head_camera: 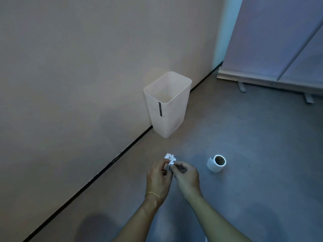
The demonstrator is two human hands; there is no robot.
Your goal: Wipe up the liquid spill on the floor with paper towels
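Grey-blue floor [253,140] meets a plain beige wall [70,67] along a thin black skirting line [104,170]. The light is dim.

We note both hands together low in the centre of the head view, forearms reaching in from the bottom edge. The left hand [158,177] has its fingers curled round a crumpled white paper towel [170,158]. The right hand [186,177] pinches the same wad from the other side, thumb and forefinger closed on it. The two hands touch at the fingertips. The upper part of the wad sticks out above the fingers, ragged and creased; the lower part is hidden inside the grip. We record the paper towel as held in the hands, not lying on the floor. A thin gold bracelet [153,193] sits on the left wrist.

Just right of the hands, a paper towel roll [216,163] stands on the floor, its cardboard core facing up towards us and a loose sheet end on its left side.

Beyond the hands, a white rectangular waste bin [167,119] stands upright against the wall, with a dark vertical strip on its near face. We can see part of its inside, pale and blurred.

At the far right, well apart from the bin, a roll-up banner [272,41] rises from a metal base rail [244,78] with small feet on the floor.
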